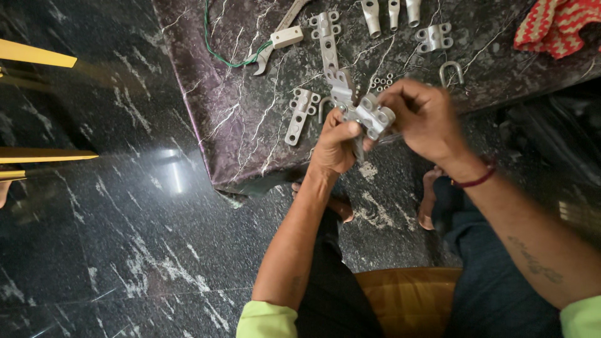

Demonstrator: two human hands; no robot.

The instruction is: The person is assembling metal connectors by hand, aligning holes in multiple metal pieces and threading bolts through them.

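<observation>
My left hand (336, 143) grips a silvery metal clamp assembly (368, 116) from below, just over the near edge of a dark marbled slab (250, 119). My right hand (422, 116) closes on the same clamp from the right, fingers curled over its top. A red thread band circles my right wrist. The part of the clamp inside both palms is hidden.
On the slab lie flat clamp plates (300, 114), a long plate (327, 39), a small clamp (434, 37), three tube lugs (391, 12), a U-bolt (451, 72), several nuts (380, 82), a spanner (270, 47), a green wire (216, 50) and a red cloth (557, 25). Yellow bars (37, 55) jut in from the left.
</observation>
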